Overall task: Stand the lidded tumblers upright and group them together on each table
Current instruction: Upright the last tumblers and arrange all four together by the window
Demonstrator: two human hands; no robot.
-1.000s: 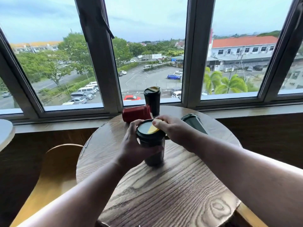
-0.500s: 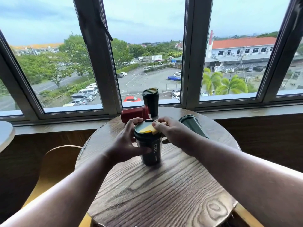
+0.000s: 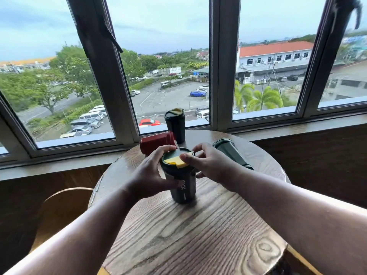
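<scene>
A dark tumbler [image 3: 183, 190] with a yellow flap on its lid stands upright in the middle of the round wooden table [image 3: 198, 235]. My left hand [image 3: 153, 173] wraps its upper body and lid rim. My right hand [image 3: 208, 163] rests its thumb on the yellow flap, the other fingers spread behind the lid. A second dark tumbler [image 3: 175, 124] stands upright at the far edge. A red tumbler [image 3: 156, 141] lies on its side just left of it. A dark green tumbler [image 3: 231, 151] lies on its side at the right, partly hidden by my right hand.
A window sill [image 3: 278, 128] and large panes run right behind the table. A wooden chair [image 3: 63, 207] sits at the table's left.
My left hand has slid a little down and around the tumbler's body. My right thumb stays on the yellow flap while its fingers have spread. The tumbler stays upright in place.
</scene>
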